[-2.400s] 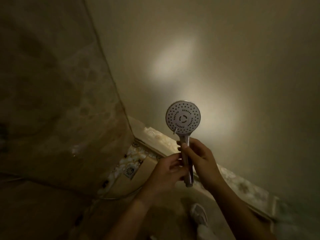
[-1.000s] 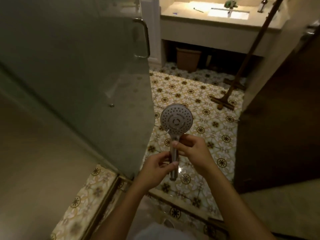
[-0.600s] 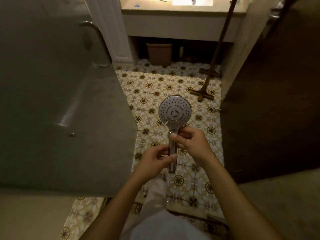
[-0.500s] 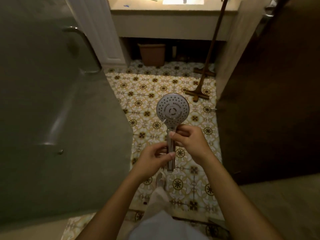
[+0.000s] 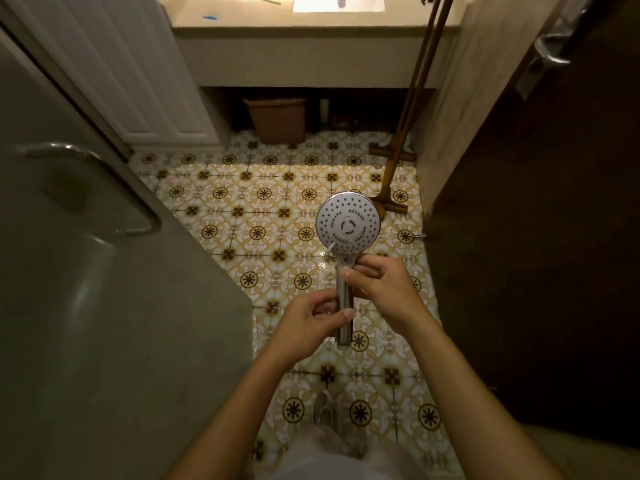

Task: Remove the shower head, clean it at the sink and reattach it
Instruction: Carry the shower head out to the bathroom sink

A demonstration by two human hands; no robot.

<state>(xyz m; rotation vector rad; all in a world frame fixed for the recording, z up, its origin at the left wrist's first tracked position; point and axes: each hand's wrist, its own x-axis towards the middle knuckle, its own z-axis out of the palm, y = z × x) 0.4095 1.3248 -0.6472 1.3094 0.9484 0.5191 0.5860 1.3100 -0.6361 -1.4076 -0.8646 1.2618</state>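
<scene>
Currently, L hand (image 5: 306, 323) grips the lower chrome handle of the shower head (image 5: 348, 225), thumb across the front. R hand (image 5: 381, 285) pinches the handle just below the spray face. The unit is detached and held upright at mid-frame above the patterned floor tiles (image 5: 259, 209), nozzle face toward the viewer.

Containers: brown bin (image 5: 277, 119) stands under the vanity counter (image 5: 242, 13); its interior is not visible, so contents cannot be told. Sink (image 5: 311, 5) sits at the top edge, lit, only partly in view. A small blue item (image 5: 209, 18) lies on the counter left of it.

Two long-handled floor tools (image 5: 389, 204) stand at right, heads on the tiles, handles running up past the counter edge. Glass shower door (image 5: 104, 306) w/ metal pull at left; dark wooden door (image 5: 536, 237) at right.

Vs. 0.5 s ago: both grips unchanged, shower head in the same attitude; counter and bin now appear nearer.
</scene>
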